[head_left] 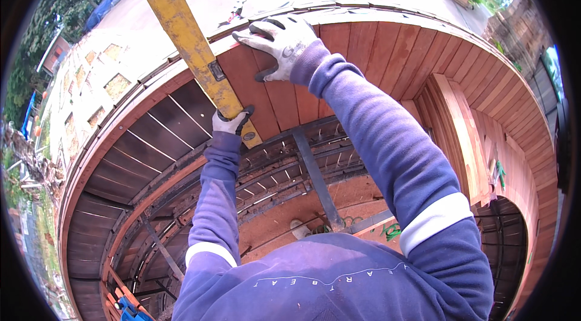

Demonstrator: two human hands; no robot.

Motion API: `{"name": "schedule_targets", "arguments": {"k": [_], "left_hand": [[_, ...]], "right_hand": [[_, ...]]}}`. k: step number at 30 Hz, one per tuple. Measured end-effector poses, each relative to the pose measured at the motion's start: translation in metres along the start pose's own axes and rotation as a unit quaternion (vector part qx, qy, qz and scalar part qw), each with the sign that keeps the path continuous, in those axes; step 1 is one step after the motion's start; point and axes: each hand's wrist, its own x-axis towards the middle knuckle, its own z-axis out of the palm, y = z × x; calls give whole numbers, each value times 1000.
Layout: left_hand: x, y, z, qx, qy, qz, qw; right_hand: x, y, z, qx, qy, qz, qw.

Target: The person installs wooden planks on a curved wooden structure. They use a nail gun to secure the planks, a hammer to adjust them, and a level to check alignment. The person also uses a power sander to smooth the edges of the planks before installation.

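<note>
The boards [387,54] are forming a broad reddish curve across the top and right, lying edge to edge. Along the left, dark slats [142,142] are following the same curve, with light showing between them. The frame [317,178] is running beneath in dark bars, presumably bearing the boards. A stack [445,121] of planks is standing on the right, clear of both hands.

The level [178,24] is lying slantwise where the boards are giving way to the slats, its far end reaching out past the outer edge. That overhang is probably why its near end is being gripped.

The right hand [284,45], gloved, is spreading its fingers over the boards close to the outer edge, thumb held apart. It is pinching nothing; the spread is apparently serving to steady or feel the surface, though firm pressure cannot be confirmed. The level is lying to its left, just beside the leading fingertip and not touching.

The left hand [231,122], also gloved, is curling around the level near its near end, with most of the level extending ahead of it.
</note>
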Motion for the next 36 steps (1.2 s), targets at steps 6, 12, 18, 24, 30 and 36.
{"name": "schedule_targets", "arguments": {"k": [6, 12, 18, 24, 30, 36], "left_hand": [[0, -1, -2, 7, 4, -15, 1000], [6, -16, -9, -7, -4, -4, 1000], [6, -17, -9, -3, 1, -7, 1000], [2, -5, -3, 19, 2, -4, 1000], [5, -10, -6, 50, 2, -13, 999], [-2, 3, -1, 6, -21, -22, 1000]], "right_hand": [[-1, 0, 0, -5, -10, 6, 1000], [0, -2, -1, -7, -11, 10, 1000], [2, -5, -5, -14, -13, 21, 1000], [-1, -5, -8, -22, -25, 20, 999], [2, -5, -6, 2, 3, 17, 1000], [3, -7, -10, 14, -3, 21, 1000]]}}
